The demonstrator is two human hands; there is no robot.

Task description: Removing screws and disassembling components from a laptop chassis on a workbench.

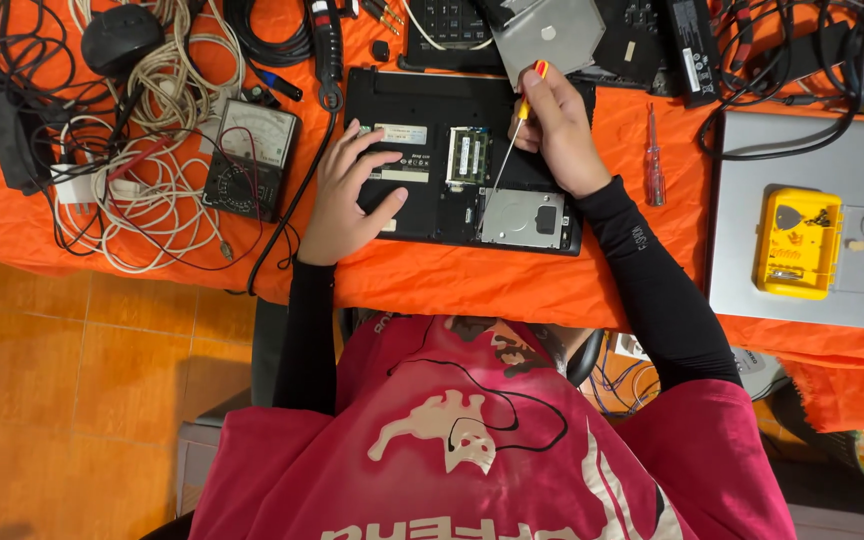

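Holding a thin screwdriver (514, 135) in my right hand (557, 130), I have my fingers clenched round its orange-capped handle near the top, with the steel shaft slanting down and left toward the open underside of the laptop (452, 160). The tip sits close to the drive (522, 218), the silver metal box in the bay at the laptop's near right corner; whether the tip is seated in a screw I cannot tell. My left hand (347, 195) lies flat on the black base, fingers spread and grasping nothing, simply pressing on the case.

The laptop lies upside down on the orange tabletop (472, 285), near its front edge, directly in front of me. I judge it stiff and moderately heavy, unlikely to slide on the cloth under a flat palm. The exposed parts look delicate: the green memory module (467, 155) in the middle bay is thin and best touched only at its edges. The drive is rigid but I would take it by its metal sides, not by its flat face. The screwdriver is light and slim, so a fingertip hold high on the handle suits fine turning, though the narrow shaft could slip off a small screw head.

A meter (250, 160) sits just left of the laptop among tangled cables (152, 150), a second screwdriver (654, 160) lies to the right, and a yellow case (799, 243) rests on another, grey laptop (812, 150).
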